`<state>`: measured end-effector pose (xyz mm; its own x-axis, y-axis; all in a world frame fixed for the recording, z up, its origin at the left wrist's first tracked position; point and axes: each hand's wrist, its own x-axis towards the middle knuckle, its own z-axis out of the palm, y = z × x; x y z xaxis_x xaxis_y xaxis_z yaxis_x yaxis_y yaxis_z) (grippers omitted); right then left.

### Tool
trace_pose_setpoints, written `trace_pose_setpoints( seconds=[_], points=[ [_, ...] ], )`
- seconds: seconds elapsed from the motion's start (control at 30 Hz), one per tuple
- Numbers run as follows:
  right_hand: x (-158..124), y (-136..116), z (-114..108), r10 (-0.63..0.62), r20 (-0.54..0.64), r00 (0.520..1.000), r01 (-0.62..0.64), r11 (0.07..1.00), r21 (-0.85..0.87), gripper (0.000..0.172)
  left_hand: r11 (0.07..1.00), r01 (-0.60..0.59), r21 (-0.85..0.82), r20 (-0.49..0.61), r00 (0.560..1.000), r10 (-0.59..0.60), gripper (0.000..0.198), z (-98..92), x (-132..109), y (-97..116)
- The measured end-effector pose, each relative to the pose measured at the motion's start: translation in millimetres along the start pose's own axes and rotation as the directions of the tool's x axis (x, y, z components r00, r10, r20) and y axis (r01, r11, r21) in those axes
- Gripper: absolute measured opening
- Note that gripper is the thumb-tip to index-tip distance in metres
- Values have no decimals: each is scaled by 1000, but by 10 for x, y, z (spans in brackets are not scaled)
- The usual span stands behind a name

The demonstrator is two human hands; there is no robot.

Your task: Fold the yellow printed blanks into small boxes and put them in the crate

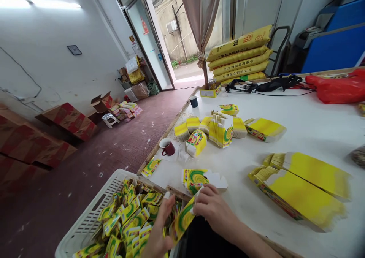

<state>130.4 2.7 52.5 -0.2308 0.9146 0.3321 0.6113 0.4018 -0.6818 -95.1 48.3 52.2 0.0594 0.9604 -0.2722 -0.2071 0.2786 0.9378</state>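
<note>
My right hand [212, 208] pinches the upper end of a small yellow carton [184, 220] with a green swirl print, held tilted over the table's near edge. My left hand [160, 227] is beside the carton's lower end, fingers apart, with a white covering on one fingertip. Whether it touches the carton is hard to tell. Under and beside my left hand, a white plastic basket [85, 208] holds many similar yellow cartons [134, 216]. Just beyond my right hand, flat printed cartons [196, 177] lie on the white table [228, 174].
Bundles of flat yellow cartons [310, 185] lie at the right, with more stacks [221, 129] farther back. A maroon mug [167, 147] and a dark mug [193, 101] stand near the left edge. A red plastic bag [339, 86] and yellow sacks [239, 56] are at the back.
</note>
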Motion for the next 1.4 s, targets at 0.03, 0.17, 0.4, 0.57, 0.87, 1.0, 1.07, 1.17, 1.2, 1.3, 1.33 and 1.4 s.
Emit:
trace_pose_setpoints(
  seconds=[0.03, 0.17, 0.4, 0.57, 0.87, 1.0, 1.07, 1.17, 1.2, 1.3, 1.33, 1.4],
  points=[
    [-24, -20, 42, -38, -1, 999, 38, 999, 1, 27, 996, 7, 87, 74, 997, -13, 100, 47, -45, -45],
    [-95, -5, 356, 175, -270, 947, -104, 960, 260, 44, 862, -188, 471, 205, 974, 100, 71, 309, -225, -309],
    [21, -28, 517, 459, 104, 882, -250, 270, 930, 71, 862, -218, 457, -95, 952, 291, 82, 531, -321, -496],
    [1, -71, 388, 316, 300, 900, -369, 186, 911, 72, 916, -276, 292, -132, 937, 325, 75, 571, -342, -589],
    [-25, -89, 351, 132, 114, 985, -172, 838, 518, 52, 910, -140, 391, -83, 979, 186, 68, 412, -96, -487],
    [-22, -52, 357, 157, 2, 988, -141, 882, 449, 50, 881, -181, 437, -123, 958, 258, 61, 339, -80, -427],
    [-30, -14, 343, 144, 76, 987, -162, 909, 383, 54, 878, -145, 456, -75, 977, 200, 57, 293, -96, -388],
    [-20, 24, 229, 143, 236, 961, -213, 928, 305, 54, 880, -77, 468, -25, 995, 101, 60, 229, -104, -307],
    [-9, 28, 169, 142, 273, 952, -224, 928, 297, 49, 876, -61, 478, -6, 997, 73, 64, 218, -102, -276],
    [34, 5, 16, 117, 331, 936, -229, 919, 320, 34, 852, -74, 519, 65, 997, 47, 77, 236, -101, -200],
    [43, -13, 3, 115, 328, 938, -230, 913, 336, 32, 844, -92, 528, 87, 995, 54, 77, 255, -104, -186],
    [48, -52, 49, 134, 278, 951, -237, 895, 378, 40, 834, -124, 538, 106, 991, 79, 73, 289, -107, -189]
  ],
)
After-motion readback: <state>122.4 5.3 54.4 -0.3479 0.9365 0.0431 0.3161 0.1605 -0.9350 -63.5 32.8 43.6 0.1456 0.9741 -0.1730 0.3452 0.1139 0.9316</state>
